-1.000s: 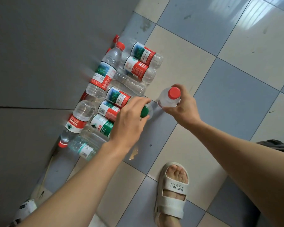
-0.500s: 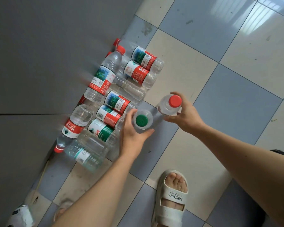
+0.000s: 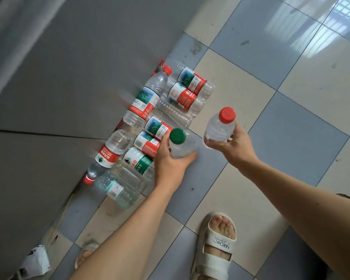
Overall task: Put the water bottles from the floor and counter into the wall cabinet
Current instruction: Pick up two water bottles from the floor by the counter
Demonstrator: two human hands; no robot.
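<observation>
Clear plastic water bottles (image 3: 150,126) lie heaped on the tiled floor (image 3: 291,102) by the grey wall. Since a second ago the left hand (image 3: 171,161) has lifted a green-capped bottle (image 3: 180,143) clear of the heap; the right hand (image 3: 233,144) still grips a red-capped bottle (image 3: 220,126). Both hands are now loaded for the cabinet.

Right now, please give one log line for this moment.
left hand: holds green-capped bottle | right hand: holds red-capped bottle | floor pile: remains
</observation>
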